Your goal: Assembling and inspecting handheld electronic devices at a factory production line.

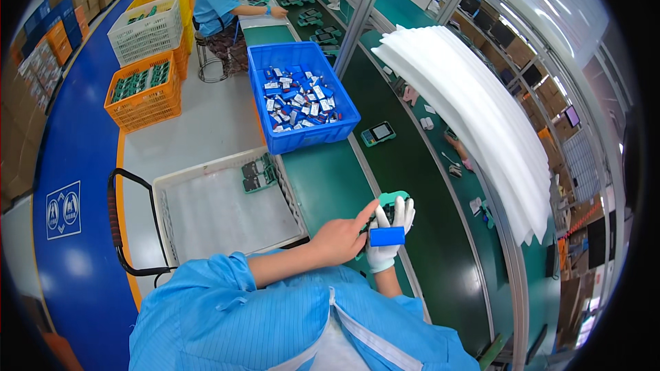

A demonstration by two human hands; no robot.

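Observation:
My bare left hand (338, 240) reaches in from the left, its index finger extended to the edge of a small teal device casing (393, 198) and its other fingers curled. What those curled fingers hold, if anything, is hidden. My right hand (380, 257), in a white glove, is around the casing, which shows dark parts between the gloved fingers and is largely covered. A plain blue battery pack (387, 236) lies across the gloved hand, below the fingers. Both hands are close together over the near edge of the green conveyor line.
A blue bin (308, 139) of battery packs stands ahead. Left of me, a white crate (227, 233) holds teal casings. One device (378, 134) lies on the dark green belt (412, 165). White foam sheets (474, 124) overhang at right. A co-worker (221, 0) sits farther up the line.

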